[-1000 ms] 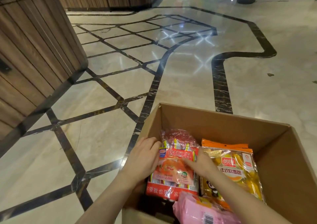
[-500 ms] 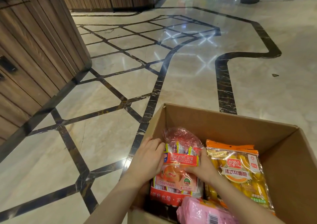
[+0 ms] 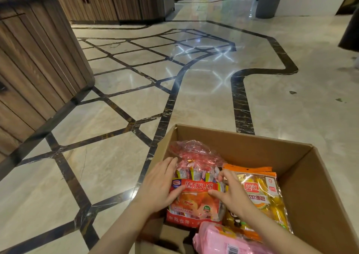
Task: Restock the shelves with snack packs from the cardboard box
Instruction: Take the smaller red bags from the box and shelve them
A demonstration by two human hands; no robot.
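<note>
Since 1 second back: view tipped up, more aisle showing; red snack pack (image 3: 196, 193) raised a little out of the cardboard box (image 3: 240, 144), crinkled top now clear of the packs beside it. Left hand (image 3: 159, 187) flat against the pack's left edge, fingers (image 3: 169, 166) spread and pointing up, thumb lying across the front near the blue logo. Right hand (image 3: 231, 192) curled on the right edge, fingertips pinching the upper corner, thumb across the front. Both partly closed, clamping the 1 pack between them; not wrapped round it. Pack stands near upright in the box's left half, long axis running from near wall up toward far wall, gathered clear-red top farthest from the body. Hands on opposite sides at about equal reach, neither plainly nearer. Judgement: straight upward lift along that axis the likely way out, left box wall close beside the left hand. Writing: red band reads 达利园·派; lower strip partly legible, 带我也带…; small blue oval logo at upper left, too small to read. Orange pack (image 3: 260, 193) just right, touching the red one, reads …式软面包, brand mark on a red patch unclear. Pink pack (image 3: 223, 240) at near edge, barcode showing. Box on the marble floor (image 3: 116, 156); wooden fixture (image 3: 35, 63) off to the left. Stocked shelves only far up the aisle, blurred.
</note>
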